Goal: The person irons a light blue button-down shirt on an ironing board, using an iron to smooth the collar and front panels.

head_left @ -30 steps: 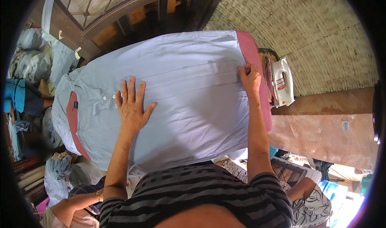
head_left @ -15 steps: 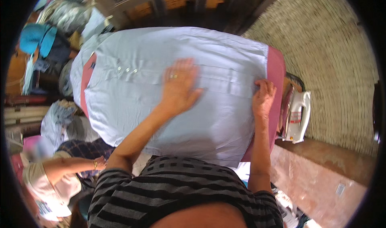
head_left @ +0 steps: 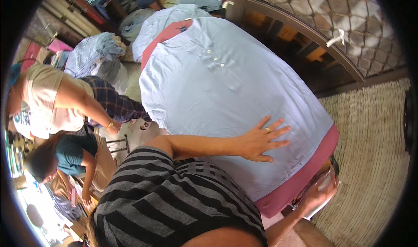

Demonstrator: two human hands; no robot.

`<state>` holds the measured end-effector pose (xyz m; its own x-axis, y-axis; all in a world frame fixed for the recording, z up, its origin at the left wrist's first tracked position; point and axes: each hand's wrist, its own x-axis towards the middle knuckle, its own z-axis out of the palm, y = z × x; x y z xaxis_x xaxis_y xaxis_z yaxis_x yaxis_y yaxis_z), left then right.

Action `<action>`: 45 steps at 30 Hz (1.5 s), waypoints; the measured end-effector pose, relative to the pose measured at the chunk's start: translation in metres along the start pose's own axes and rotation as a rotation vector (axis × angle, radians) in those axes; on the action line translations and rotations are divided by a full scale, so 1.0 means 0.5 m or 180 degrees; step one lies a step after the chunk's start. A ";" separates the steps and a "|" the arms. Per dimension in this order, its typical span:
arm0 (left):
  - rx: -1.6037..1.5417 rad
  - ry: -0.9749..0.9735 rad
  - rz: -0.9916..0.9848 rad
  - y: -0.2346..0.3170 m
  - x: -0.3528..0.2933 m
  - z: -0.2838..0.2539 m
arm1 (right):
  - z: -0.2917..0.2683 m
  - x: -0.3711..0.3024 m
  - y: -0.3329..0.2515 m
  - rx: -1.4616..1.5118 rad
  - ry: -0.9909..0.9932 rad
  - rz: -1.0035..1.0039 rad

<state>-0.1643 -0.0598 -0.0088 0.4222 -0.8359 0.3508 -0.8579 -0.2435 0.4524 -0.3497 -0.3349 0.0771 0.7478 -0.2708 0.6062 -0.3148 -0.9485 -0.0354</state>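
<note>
A light blue shirt (head_left: 244,94) with a few white buttons lies spread over a maroon padded ironing board (head_left: 300,194). My left hand (head_left: 264,143) rests on the lower part of the shirt, palm down, fingers spread, with a ring on one finger. Beyond the board's right end, my right hand (head_left: 317,195) is closed around the handle of a white iron (head_left: 321,207). The hand and the board's edge hide much of the iron.
Two people are at the left: one in a beige top (head_left: 43,88), another in a dark green shirt (head_left: 75,153). Bundled pale blue cloth (head_left: 93,53) lies beyond them. A metal lattice gate (head_left: 339,25) stands at the back right, beside a striped, woven-looking surface (head_left: 370,160).
My view has turned toward the left. My right hand has left the shirt's hem and taken hold of the iron. The left hand has moved toward the hem and lies with fingers spread.
</note>
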 end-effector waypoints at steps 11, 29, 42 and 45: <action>0.0536 0.0169 -0.1705 -0.131 -0.189 -0.177 | -0.061 -0.094 0.192 0.1191 -0.1194 0.2865; 0.1889 0.0918 -0.2777 -0.496 -0.452 -0.392 | -0.034 0.084 -0.509 0.1620 -0.2331 0.0398; 0.0623 0.2758 -0.2931 -0.484 -0.536 -0.368 | 0.246 0.327 -1.056 0.2327 -0.2395 -0.1948; -0.0179 0.3181 -0.2896 -0.471 -0.546 -0.345 | 0.274 0.347 -1.119 0.2313 -0.2358 -0.2031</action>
<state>-0.0270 0.3104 -0.0697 0.8807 0.3278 0.3418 -0.1596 -0.4742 0.8658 0.0361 0.1262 0.0931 0.8760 0.4747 0.0854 0.4542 -0.7524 -0.4771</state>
